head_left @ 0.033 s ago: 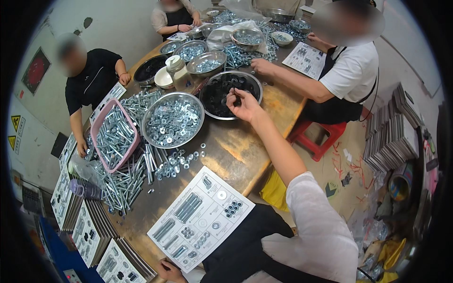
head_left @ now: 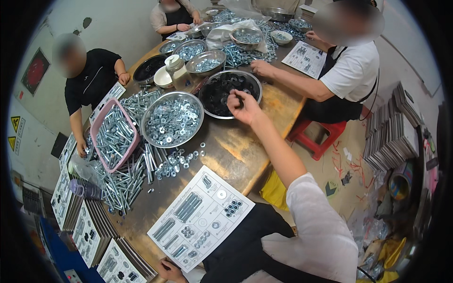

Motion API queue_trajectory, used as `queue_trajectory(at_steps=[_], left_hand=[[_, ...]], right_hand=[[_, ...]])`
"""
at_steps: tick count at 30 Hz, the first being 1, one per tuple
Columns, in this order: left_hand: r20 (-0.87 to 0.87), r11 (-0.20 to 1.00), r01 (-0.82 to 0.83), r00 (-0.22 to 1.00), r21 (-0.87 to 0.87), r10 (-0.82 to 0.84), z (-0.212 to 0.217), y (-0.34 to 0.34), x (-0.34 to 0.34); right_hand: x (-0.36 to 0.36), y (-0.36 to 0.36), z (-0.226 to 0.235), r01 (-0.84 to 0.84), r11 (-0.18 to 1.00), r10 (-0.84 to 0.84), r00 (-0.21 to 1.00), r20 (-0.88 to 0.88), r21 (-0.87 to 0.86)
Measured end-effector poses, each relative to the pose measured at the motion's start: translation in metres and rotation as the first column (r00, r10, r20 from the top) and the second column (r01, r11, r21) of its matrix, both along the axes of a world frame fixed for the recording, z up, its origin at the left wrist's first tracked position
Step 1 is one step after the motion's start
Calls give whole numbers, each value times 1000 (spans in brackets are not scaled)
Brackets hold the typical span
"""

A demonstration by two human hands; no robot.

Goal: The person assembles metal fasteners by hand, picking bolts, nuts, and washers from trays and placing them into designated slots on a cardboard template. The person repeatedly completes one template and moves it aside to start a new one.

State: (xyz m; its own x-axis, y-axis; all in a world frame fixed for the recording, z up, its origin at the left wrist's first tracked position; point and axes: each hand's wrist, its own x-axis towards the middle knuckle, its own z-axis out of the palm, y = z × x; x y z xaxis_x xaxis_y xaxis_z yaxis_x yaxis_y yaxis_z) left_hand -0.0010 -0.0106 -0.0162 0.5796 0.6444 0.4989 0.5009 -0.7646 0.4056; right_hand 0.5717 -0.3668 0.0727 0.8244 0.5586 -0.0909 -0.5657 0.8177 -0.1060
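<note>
My right hand [head_left: 244, 108] is over the near rim of a steel bowl [head_left: 230, 116] of black rings [head_left: 222, 96]. Its fingers are pinched together around something dark, too small to make out. At the lower edge, my left hand [head_left: 171, 271] is curled beside the lower left edge of a white card [head_left: 207, 214] printed with pictures of bolts, nuts and washers. What its fingers hold, if anything, is hidden. Left of the black rings stands a steel bowl [head_left: 144, 133] of metal washers and nuts [head_left: 172, 120]. Loose nuts and washers [head_left: 177, 165] lie between that bowl and the card.
A pink basket [head_left: 134, 146] of bolts stands among loose bolts [head_left: 123, 188] at left. Stacked cards [head_left: 111, 264] line the table's left edge. A lidded jar [head_left: 179, 75] and more bowls [head_left: 206, 70] stand farther back. Three people work around the table; a red stool [head_left: 318, 141] is at right.
</note>
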Motion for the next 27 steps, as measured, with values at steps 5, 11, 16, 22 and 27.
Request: queue_trajectory(at_steps=[5, 11, 16, 22, 27], left_hand=[[-43, 994, -105, 994, -38, 103, 0, 0, -2], [252, 971, -80, 958, -224, 137, 63, -16, 55], [76, 824, 510, 858, -248, -508, 130, -52, 123], [-182, 757, 640, 735, -130, -653, 172, -127, 175], [-148, 765, 594, 757, -248, -636, 160, -128, 159]], right_hand=[[-131, 15, 30, -59, 992, 70, 992, 104, -108], [-279, 67, -10, -351, 936, 332, 910, -248, -37], [-341, 106, -18, -567, 822, 536, 745, -398, 46], [-328, 129, -3, -392, 917, 354, 884, -306, -73], [-340, 132, -4, -462, 874, 400, 861, -315, -154]])
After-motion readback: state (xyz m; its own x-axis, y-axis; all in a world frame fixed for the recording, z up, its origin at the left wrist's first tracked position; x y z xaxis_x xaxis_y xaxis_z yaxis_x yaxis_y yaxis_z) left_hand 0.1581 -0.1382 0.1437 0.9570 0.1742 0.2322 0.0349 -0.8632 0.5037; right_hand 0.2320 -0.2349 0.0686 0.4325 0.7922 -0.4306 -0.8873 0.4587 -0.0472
